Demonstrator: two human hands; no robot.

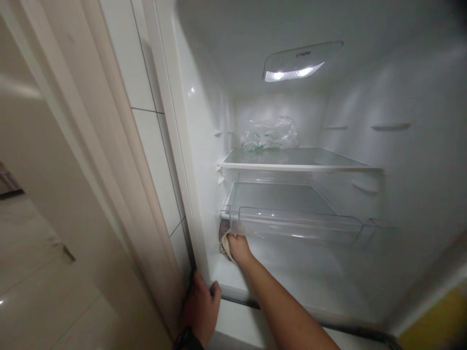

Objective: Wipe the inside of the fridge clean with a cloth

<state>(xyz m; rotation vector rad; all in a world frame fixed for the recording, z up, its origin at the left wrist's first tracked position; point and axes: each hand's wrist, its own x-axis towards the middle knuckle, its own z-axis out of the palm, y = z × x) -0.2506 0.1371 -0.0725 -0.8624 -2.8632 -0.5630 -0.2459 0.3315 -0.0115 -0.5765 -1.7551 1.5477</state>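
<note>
My right hand [240,249] reaches into an open refrigerator, its fingers closed on a bunched cloth [227,247] in beige and greyish brown. The cloth touches the inner left wall, low down, below the clear drawer. Part of the cloth is hidden behind the hand. At the lower left front edge of the refrigerator [204,272], my left hand [204,306] grips the frame, thumb on the near side and fingers around toward the gap beside the wall. A dark band circles the left wrist.
A clear plastic drawer [299,224] hangs under a lower glass shelf. Above it, a white-edged glass shelf [306,158] carries a crumpled clear plastic bag [272,133]. A lit lamp [295,73] is in the ceiling. Wooden trim [120,136] and tiles [151,160] border the left side.
</note>
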